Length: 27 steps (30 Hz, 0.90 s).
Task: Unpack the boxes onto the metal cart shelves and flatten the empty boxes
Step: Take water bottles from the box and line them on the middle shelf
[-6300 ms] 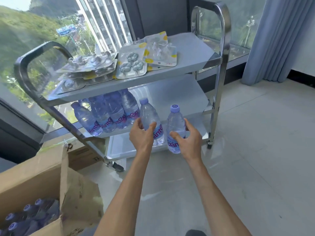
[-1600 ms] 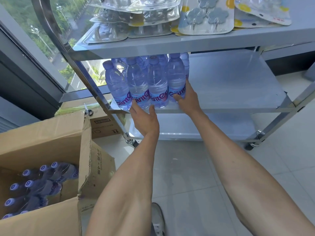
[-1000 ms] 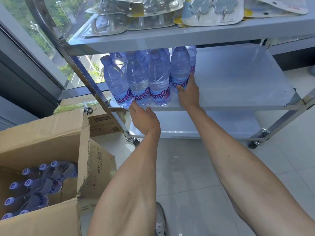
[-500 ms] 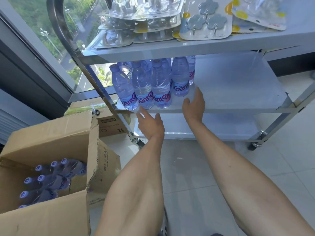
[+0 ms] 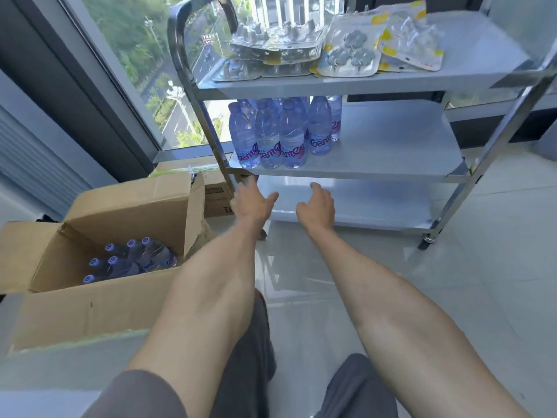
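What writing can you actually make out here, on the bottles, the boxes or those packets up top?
"Ganten", partly cut off on some: pink script on the labels of the water bottles on the middle shelf.
Round mark on the bottle caps in the open cardboard box: too small to read.
Black print on the smaller box behind it: too blurred to read.
Red print on the hook packets on the top shelf: too small to read.

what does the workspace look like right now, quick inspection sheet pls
surface: metal cart, three shelves, on pale tiled floor.
job's things: water bottles upright at the left end of the middle shelf; more bottles lie in the open cardboard box on the floor, left.
clutter: blister packs of hooks on the top shelf; second box behind the open one.
hands: left hand and right hand both empty, fingers loose, below the middle shelf.
cables: nothing seen.
surroundings: large window behind the cart.
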Tool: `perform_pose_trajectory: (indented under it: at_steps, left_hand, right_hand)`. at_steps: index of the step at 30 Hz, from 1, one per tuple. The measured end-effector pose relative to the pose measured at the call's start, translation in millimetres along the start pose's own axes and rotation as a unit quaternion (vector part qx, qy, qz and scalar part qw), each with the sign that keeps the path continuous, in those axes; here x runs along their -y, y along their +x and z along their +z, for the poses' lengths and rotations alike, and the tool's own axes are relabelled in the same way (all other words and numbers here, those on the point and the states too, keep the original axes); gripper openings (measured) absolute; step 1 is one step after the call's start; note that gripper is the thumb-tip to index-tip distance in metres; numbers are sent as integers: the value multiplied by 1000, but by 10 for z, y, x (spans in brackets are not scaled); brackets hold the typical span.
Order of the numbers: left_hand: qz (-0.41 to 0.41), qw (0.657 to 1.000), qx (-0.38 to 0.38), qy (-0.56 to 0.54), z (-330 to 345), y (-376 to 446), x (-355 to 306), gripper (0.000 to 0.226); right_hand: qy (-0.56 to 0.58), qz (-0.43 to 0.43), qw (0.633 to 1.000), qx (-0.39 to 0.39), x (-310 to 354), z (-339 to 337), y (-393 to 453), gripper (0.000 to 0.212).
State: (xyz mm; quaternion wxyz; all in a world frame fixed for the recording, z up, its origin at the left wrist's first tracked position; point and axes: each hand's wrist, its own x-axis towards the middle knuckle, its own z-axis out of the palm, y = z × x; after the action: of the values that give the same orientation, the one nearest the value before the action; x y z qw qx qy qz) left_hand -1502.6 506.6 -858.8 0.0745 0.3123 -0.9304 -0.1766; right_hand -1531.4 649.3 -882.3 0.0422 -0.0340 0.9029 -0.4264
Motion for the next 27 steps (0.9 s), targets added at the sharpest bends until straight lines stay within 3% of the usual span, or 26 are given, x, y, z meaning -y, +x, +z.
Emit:
perform_pose_trajectory:
  at_steps: [2,4,9,14,20,23,27]
  left_hand:
    - [8,998,12,62,-137,19,194,91]
    - [-4,996,7,88,-278,75,505,100]
    - [-118,988,-8,100,-652,366,1750,68]
    - [-137,987,10,81,-936,873,3063,49]
    - [-211,964,113,113,-871,1376,4296,37]
    - [-220,956,157,116,-667,1422,4738,37]
    - [-225,952,176,111,-437,1521,5227,37]
  right_hand:
    - [-70,-35,997,12,45,-21,-1,72]
    - [-115,-47,992,14,67,16,25,78]
    - [-74,-72,994,47,445,542,21,68]
    - [-24,-150,988,25,1243,1482,6,49]
    - [-6,-250,967,-40,2290,2880,-60,41]
    - [-31,-267,961,57,2565,3510,-171,39]
    - [-110,-221,952,181,2480,4176,-345,40]
